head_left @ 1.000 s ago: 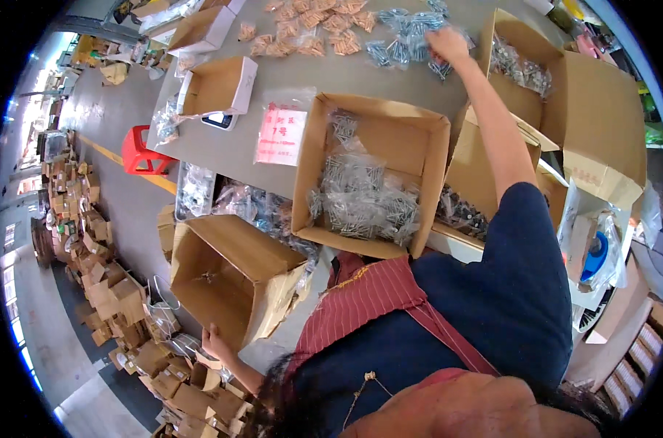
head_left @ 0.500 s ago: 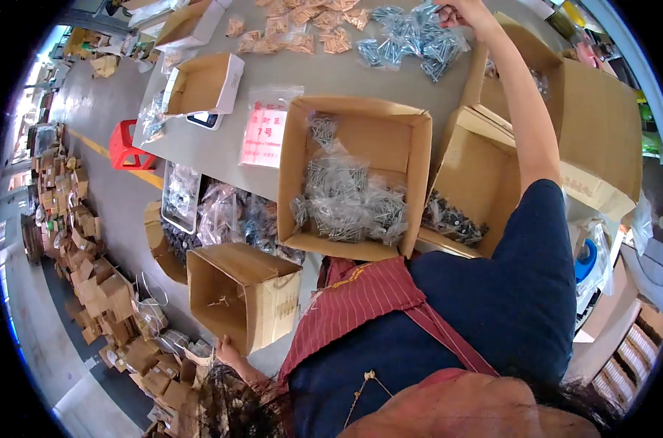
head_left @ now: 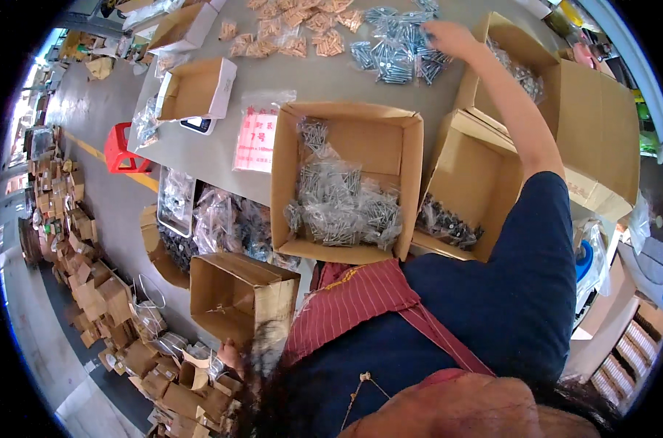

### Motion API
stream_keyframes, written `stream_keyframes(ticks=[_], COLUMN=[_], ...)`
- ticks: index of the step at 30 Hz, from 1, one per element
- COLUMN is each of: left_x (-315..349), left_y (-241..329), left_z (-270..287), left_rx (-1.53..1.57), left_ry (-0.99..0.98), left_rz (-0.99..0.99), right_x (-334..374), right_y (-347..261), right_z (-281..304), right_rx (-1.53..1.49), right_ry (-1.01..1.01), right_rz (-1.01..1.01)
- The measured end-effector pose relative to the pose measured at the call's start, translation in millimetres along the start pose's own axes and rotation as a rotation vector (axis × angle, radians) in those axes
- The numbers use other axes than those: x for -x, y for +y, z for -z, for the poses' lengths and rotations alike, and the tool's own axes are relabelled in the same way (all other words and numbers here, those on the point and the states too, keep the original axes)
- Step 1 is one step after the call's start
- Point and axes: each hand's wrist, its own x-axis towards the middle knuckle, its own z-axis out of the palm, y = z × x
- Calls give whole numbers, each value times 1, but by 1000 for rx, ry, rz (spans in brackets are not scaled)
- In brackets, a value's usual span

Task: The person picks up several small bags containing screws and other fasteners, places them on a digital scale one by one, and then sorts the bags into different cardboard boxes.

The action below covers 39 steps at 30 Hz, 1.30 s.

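Note:
At the lower left, my left hand [head_left: 230,356] is closed on the bottom edge of a cardboard box [head_left: 276,310], tipped with its opening facing left. My right arm stretches to the far side of the table, where my right hand [head_left: 449,38] bends its fingers onto clear bags of bluish screws [head_left: 394,60]; the fingertips are partly hidden among the bags. Left of that pile lie several small bags of tan plugs [head_left: 293,45]. In front of my body stands an open cardboard box [head_left: 409,182] with bags of silvery screws [head_left: 338,208] in it.
To the right, an open carton [head_left: 484,157] holds dark small parts [head_left: 448,225], and another [head_left: 543,55] holds bagged hardware. A printed plastic bag [head_left: 258,135], a small white-sided box [head_left: 196,91] and a scale [head_left: 198,125] are left of centre. A red stool [head_left: 117,150] stands on the floor.
My right hand has drawn back slightly toward me over the bluish screw bags. The box in my left hand has shifted and turned a little. The view has moved slightly.

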Motion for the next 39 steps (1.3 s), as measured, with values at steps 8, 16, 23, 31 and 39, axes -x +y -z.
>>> stream_keyframes(ticks=[8, 16, 23, 31, 39], left_x=[4, 7, 23, 18, 10], left_y=[37, 18, 69, 84, -8], left_z=[3, -11, -7, -18, -21], left_rx=[218, 186, 327, 108, 444], left_ry=[-70, 15, -124, -75, -5], left_rz=[279, 405, 269, 350, 495], right_x=[-15, 23, 26, 27, 11], right_y=[42, -5, 30, 71, 4], right_z=[-23, -33, -13, -2, -28], right_rx=[64, 41, -265, -116, -62], right_ry=[95, 120, 148, 253, -454], right_rz=[-551, -80, 27, -305, -223])
